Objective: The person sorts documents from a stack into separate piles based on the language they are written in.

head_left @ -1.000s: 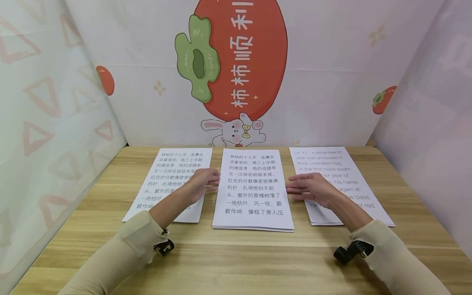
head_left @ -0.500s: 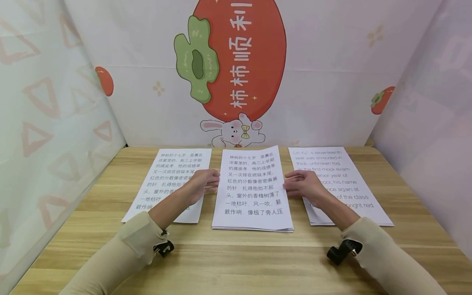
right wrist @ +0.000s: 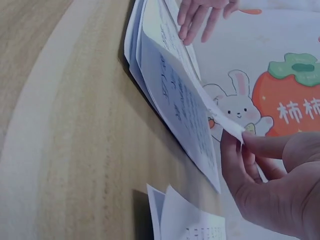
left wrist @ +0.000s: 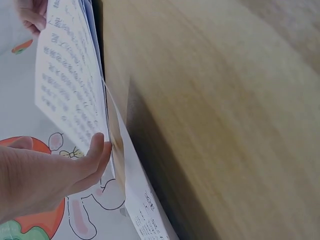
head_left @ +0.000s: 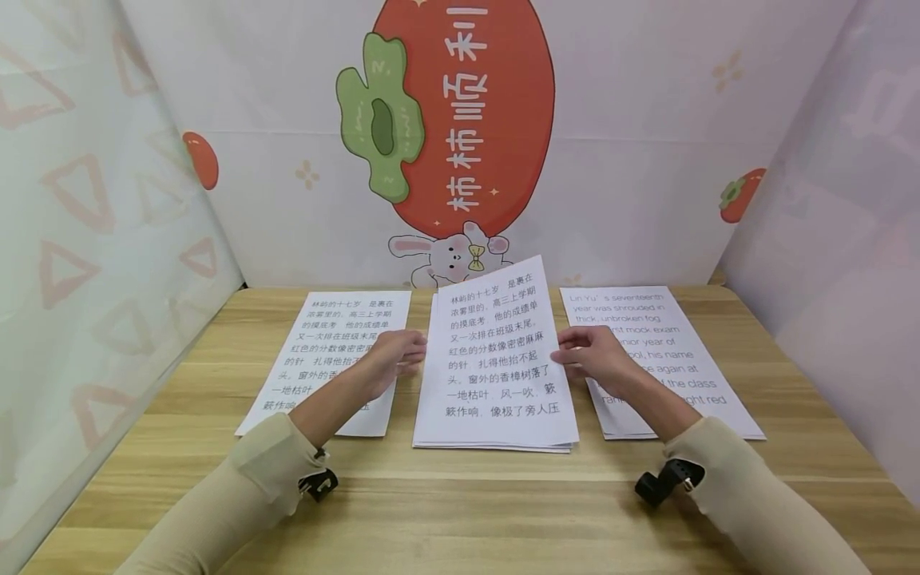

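A printed sheet of paper (head_left: 496, 375) is raised on its right side above the middle stack of papers (head_left: 424, 435). Its right edge is pinched between the thumb and fingers of my right hand (head_left: 595, 359); the right wrist view shows this grip on the paper (right wrist: 230, 127) up close. At the stack's left edge is my left hand (head_left: 391, 359), its fingers extended and their tips right at the paper. In the left wrist view those fingers (left wrist: 95, 160) lie along the stack's side.
A left stack of printed paper (head_left: 338, 319) lies partly under my left forearm. The right stack (head_left: 618, 307), with English text, sits beneath my right hand. All rest on a wooden table (head_left: 460, 511). Behind stands a white backdrop (head_left: 632, 200) with a persimmon and a rabbit.
My right hand has moved slightly left to the middle stack and taken hold of the top sheet's right edge. That side of the sheet has risen. My left hand has stayed nearly still.
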{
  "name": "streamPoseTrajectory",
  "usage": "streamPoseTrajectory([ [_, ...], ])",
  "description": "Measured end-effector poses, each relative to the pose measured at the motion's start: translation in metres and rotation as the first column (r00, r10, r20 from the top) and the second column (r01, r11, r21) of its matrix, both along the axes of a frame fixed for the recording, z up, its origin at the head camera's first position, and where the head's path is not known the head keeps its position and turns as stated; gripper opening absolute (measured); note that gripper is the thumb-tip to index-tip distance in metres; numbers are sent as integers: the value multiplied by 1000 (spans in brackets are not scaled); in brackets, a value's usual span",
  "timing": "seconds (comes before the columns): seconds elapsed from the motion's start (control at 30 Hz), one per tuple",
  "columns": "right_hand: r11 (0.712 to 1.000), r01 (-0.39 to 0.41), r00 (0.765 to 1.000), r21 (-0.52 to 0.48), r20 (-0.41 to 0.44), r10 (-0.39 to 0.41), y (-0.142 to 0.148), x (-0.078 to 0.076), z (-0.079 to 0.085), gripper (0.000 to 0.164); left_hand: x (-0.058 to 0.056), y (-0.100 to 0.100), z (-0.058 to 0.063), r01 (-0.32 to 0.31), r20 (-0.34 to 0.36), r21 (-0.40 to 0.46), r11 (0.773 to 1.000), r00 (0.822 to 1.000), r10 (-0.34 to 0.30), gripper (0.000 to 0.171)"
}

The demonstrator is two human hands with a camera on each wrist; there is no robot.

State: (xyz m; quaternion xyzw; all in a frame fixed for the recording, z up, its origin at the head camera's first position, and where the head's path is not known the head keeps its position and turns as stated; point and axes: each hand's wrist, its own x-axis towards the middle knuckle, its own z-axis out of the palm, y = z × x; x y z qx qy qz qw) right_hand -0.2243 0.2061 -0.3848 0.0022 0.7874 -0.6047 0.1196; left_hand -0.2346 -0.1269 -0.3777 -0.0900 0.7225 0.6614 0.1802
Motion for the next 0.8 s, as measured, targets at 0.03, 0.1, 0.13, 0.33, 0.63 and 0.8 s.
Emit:
streamPoseTrajectory([
  [0.03, 1000, -10, 1000, -20, -7, 10, 2, 0, 1, 30, 0, 0, -1, 1, -13, -6, 1000, 1000, -1, 47],
  [0.1, 998, -31, 999, -52, -23, 30, 6, 1, 3, 29, -1, 1, -1, 9, -40, -26, 1000, 999, -10, 50],
  [0.13, 997, -37, 999, -68, -25, 35, 8, 2, 5, 27, -1, 1, -1, 18, -50, -36, 999, 999, -20, 52],
  [0.33, 985, -64, 997, -159, -48, 57, 16, 4, 12, 14, -6, 5, -1, 86, -86, -65, 994, 992, -92, 60],
  [0.63, 959, -86, 996, -271, -50, 75, 19, 8, 17, 15, -8, 15, -3, 45, -71, -76, 996, 996, -50, 62],
  [0.8, 971, -75, 997, -225, -49, 65, 18, 8, 15, 14, -8, 13, -2, 21, -121, -42, 999, 992, -26, 59],
])
